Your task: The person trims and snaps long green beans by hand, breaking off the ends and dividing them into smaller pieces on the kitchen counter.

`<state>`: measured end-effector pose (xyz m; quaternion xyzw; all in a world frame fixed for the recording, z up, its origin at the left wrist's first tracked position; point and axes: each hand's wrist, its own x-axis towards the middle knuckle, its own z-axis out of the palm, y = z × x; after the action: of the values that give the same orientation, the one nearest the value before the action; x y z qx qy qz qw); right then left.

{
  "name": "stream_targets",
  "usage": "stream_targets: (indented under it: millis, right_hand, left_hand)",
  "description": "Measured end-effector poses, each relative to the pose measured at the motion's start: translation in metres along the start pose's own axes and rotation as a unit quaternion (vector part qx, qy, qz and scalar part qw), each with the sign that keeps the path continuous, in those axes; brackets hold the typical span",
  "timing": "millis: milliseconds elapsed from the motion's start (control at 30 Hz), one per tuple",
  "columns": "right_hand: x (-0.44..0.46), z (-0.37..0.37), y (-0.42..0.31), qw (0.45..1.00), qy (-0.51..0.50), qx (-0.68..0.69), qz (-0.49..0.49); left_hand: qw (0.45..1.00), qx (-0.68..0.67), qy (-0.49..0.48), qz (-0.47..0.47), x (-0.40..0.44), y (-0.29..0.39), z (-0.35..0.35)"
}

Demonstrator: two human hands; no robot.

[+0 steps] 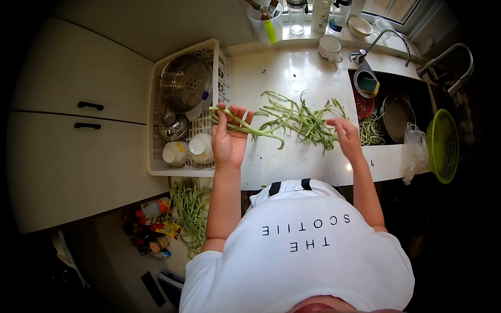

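My left hand (230,140) is raised over the counter, palm up, with its thumb closed across a few long green beans (250,129). Their ends stick out to the right of the fingers. To the right lies a loose, tangled pile of long green beans (308,122) on the white counter. At the pile's right edge is my right hand (345,134), its fingers bent and drawn together. Whatever those fingertips may hold is too small to make out.
Left of the counter, a white dish rack (152,151) holds a steamer pot and bowls. The sink (424,99) at right contains a pan and cut bean pieces (371,130). A green colander (442,146) leans beyond it. More beans (190,208) and bottles (154,207) lie lower left. A mug (329,48) stands behind.
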<state>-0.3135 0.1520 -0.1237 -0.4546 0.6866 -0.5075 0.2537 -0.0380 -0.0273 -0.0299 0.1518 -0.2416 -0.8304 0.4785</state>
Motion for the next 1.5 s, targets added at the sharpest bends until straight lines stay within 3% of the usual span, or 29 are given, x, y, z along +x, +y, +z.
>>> stream_targets:
  millis: [167, 267, 333, 467, 500, 567, 600, 633, 667, 700, 767, 833, 900, 967, 1067, 1133, 1167, 1233, 1267, 1300, 1333, 1367, 1433, 1500]
  right_hand:
    - [0.004, 0.062, -0.106, 0.980, -0.055, -0.039, -0.188]
    - [0.007, 0.085, -0.109, 0.976, -0.115, -0.035, -0.179]
    - [0.007, 0.091, -0.109, 0.954, -0.144, -0.104, -0.240]
    - [-0.001, 0.108, -0.101, 0.945, -0.160, -0.099, -0.267]
    - [-0.001, 0.113, -0.102, 0.955, -0.135, -0.033, -0.260]
    - [-0.001, 0.107, -0.095, 0.941, -0.303, 0.043, -0.147]
    - [-0.003, 0.105, -0.099, 0.942, -0.301, 0.039, -0.144]
    - [-0.006, 0.103, -0.105, 0.936, -0.346, 0.056, -0.043]
    - [-0.009, 0.101, -0.109, 0.917, -0.386, 0.073, 0.060]
    - [-0.010, 0.102, -0.103, 0.918, -0.385, 0.072, 0.063]
    - [-0.010, 0.107, -0.077, 0.940, -0.331, -0.007, -0.083]
    - [-0.006, 0.107, -0.047, 0.934, -0.333, -0.071, -0.111]
    - [-0.004, 0.103, -0.015, 0.934, -0.151, -0.226, -0.232]
    - [0.000, 0.093, 0.002, 0.890, -0.050, -0.418, -0.176]
    - [-0.001, 0.083, 0.035, 0.863, 0.014, -0.493, -0.107]
    - [0.011, 0.071, 0.051, 0.900, -0.157, -0.405, 0.032]
    - [0.013, 0.068, 0.055, 0.900, -0.160, -0.405, 0.031]
    - [0.020, 0.060, 0.044, 0.977, -0.088, -0.173, 0.085]
    - [0.024, 0.055, 0.040, 0.986, -0.093, -0.048, 0.133]
    - [0.027, 0.050, 0.030, 0.985, -0.094, -0.051, 0.134]
    - [0.028, 0.045, 0.020, 0.971, -0.075, 0.143, 0.178]
    - [0.029, 0.038, 0.009, 0.917, -0.051, 0.332, 0.215]
    - [0.026, 0.021, -0.012, 0.917, -0.095, 0.316, 0.226]
    - [0.020, 0.015, -0.009, 0.974, -0.101, 0.091, 0.182]
  left_hand:
    - [0.999, -0.017, 0.014, -0.039, -0.006, -0.020, 0.014]
    - [0.997, -0.033, 0.033, -0.059, -0.012, -0.024, 0.023]
    - [0.998, -0.024, 0.044, -0.042, -0.016, -0.020, 0.021]
    - [0.998, -0.017, 0.062, -0.020, -0.022, -0.021, 0.018]
    - [0.997, -0.009, 0.072, -0.016, -0.024, -0.023, 0.017]
    - [0.997, 0.013, 0.067, -0.019, -0.026, -0.027, 0.020]
    - [0.999, 0.005, 0.020, -0.049, -0.027, -0.028, 0.018]
    - [0.997, -0.001, -0.025, -0.077, -0.028, -0.030, 0.017]
    - [0.997, -0.002, -0.003, -0.075, -0.028, -0.033, 0.018]
    - [0.997, -0.004, -0.002, -0.078, -0.027, -0.032, 0.015]
    - [0.994, -0.081, -0.029, -0.071, -0.022, -0.024, 0.003]
    - [0.995, -0.083, 0.007, -0.049, -0.019, -0.008, 0.005]
    - [0.998, -0.064, -0.004, -0.011, -0.018, 0.011, 0.004]
    - [0.999, -0.051, -0.014, 0.002, -0.019, 0.024, 0.005]
    - [1.000, -0.004, -0.019, 0.003, -0.022, 0.032, 0.009]
    - [1.000, 0.001, 0.005, 0.001, -0.024, 0.031, 0.007]
    - [1.000, 0.004, 0.026, -0.009, -0.026, 0.030, 0.005]
    - [1.000, 0.000, 0.028, -0.011, -0.029, 0.030, -0.001]
    - [0.999, 0.006, 0.041, -0.010, -0.030, 0.030, -0.003]
    - [0.998, 0.012, 0.055, -0.010, -0.031, 0.031, -0.005]
    - [0.998, 0.010, 0.056, -0.011, -0.032, 0.031, -0.008]
    - [0.998, 0.009, 0.054, -0.009, -0.032, 0.032, -0.011]
    - [0.999, 0.008, 0.050, -0.009, -0.033, 0.033, -0.015]
    - [0.999, 0.006, 0.046, -0.005, -0.033, 0.032, -0.017]
